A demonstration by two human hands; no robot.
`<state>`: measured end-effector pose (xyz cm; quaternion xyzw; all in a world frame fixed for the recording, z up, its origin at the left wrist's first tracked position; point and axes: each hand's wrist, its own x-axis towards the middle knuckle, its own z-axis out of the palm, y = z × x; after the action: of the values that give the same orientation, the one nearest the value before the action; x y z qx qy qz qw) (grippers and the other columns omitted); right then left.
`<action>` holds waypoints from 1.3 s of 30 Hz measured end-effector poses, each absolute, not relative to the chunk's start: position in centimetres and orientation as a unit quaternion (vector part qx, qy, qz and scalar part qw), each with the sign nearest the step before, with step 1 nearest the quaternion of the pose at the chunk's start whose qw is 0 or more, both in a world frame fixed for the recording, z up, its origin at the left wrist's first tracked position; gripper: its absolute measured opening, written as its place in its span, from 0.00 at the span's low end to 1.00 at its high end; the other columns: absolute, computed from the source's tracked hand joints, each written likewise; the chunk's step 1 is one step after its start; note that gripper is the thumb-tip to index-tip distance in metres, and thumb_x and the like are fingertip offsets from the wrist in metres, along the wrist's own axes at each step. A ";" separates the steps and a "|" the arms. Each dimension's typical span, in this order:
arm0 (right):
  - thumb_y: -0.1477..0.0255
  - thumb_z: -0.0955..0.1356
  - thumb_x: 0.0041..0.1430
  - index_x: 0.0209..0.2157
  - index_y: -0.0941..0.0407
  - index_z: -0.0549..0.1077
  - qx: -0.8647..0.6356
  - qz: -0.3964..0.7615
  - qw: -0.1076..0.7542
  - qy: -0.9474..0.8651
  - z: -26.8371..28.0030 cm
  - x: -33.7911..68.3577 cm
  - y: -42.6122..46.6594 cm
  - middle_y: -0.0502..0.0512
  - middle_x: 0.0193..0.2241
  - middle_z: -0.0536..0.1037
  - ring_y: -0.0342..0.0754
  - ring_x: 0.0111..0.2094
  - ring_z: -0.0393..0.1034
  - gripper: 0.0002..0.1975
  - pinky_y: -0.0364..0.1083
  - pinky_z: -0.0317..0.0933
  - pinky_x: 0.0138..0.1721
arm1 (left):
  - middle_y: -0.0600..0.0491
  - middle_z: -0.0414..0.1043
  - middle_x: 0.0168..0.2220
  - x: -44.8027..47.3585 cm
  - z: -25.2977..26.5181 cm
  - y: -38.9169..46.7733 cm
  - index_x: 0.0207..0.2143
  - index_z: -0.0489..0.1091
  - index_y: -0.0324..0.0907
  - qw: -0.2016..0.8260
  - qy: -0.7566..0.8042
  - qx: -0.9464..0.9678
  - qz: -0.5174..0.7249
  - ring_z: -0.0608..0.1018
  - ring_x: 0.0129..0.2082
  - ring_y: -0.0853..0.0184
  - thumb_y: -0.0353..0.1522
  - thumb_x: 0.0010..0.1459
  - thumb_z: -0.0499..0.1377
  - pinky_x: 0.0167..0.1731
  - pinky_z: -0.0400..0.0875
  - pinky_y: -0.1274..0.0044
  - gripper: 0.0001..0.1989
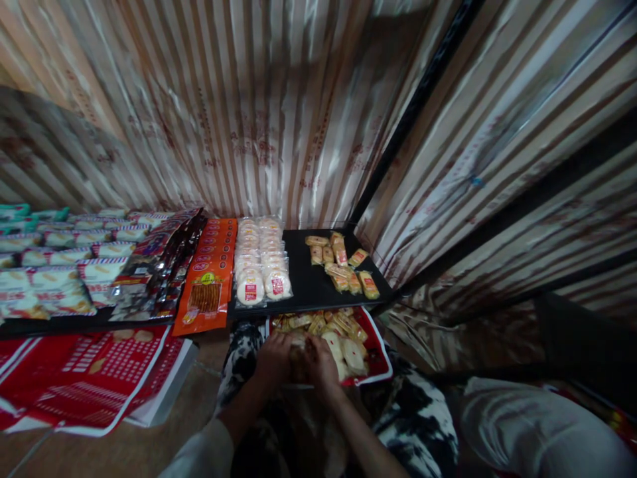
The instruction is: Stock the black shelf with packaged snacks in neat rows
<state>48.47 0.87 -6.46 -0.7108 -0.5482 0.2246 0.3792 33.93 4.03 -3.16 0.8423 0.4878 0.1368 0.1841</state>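
Note:
Low in front of me, a red bag [381, 362] with a white rim stands between my knees, filled with yellow-wrapped snack packets [343, 322] and paler oval wrapped cakes [354, 355]. My left hand [275, 357] reaches into its left side with the fingers curled. Close beside it, my right hand [320, 362] is bent over the contents, also with curled fingers. Both hands close around brownish wrapped snack packets [298, 358], which are dim and partly covered by the fingers. Just beyond, on a black shelf [303, 292], lies a loose group of small yellow snack packets [338, 269].
Along the shelf are stacked round white crackers [263, 262], orange snack bags [209, 272], dark brown bags [159, 265] and white snack bags [60, 285]. A red printed bag [109, 372] lies lower left. Striped sheeting [249, 99] hangs behind. Someone's light-clothed knee [532, 425] is at right.

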 end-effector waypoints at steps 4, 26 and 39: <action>0.68 0.68 0.46 0.37 0.55 0.75 -0.687 0.210 0.389 -0.577 -4.0 48.9 1.5 0.61 0.44 0.75 0.56 0.47 0.67 0.14 0.55 0.60 0.51 | 0.45 0.72 0.46 33.0 -0.8 5.1 0.51 0.65 0.40 0.248 0.427 0.848 0.190 0.73 0.46 0.62 0.29 0.57 0.48 0.48 0.68 0.70 0.19; 0.58 0.68 0.48 0.34 0.55 0.73 -0.624 0.391 0.470 -0.487 0.6 45.9 7.4 0.51 0.24 0.77 0.48 0.28 0.71 0.16 0.44 0.65 0.28 | 0.48 0.75 0.37 31.1 1.9 7.7 0.46 0.67 0.37 0.428 0.571 0.546 0.439 0.75 0.30 0.71 0.28 0.51 0.53 0.33 0.71 0.77 0.17; 0.55 0.70 0.41 0.30 0.56 0.67 -0.596 0.508 0.541 -0.306 1.3 44.2 6.8 0.50 0.23 0.76 0.42 0.20 0.66 0.20 0.38 0.54 0.18 | 0.52 0.74 0.31 31.8 -0.4 7.9 0.40 0.69 0.38 0.527 0.538 0.466 0.465 0.75 0.27 0.70 0.36 0.46 0.61 0.31 0.70 0.78 0.18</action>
<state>44.22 6.84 1.29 -0.5962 -0.3063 0.5081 0.5408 31.77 7.90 -0.40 0.4658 0.5382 0.4650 0.5265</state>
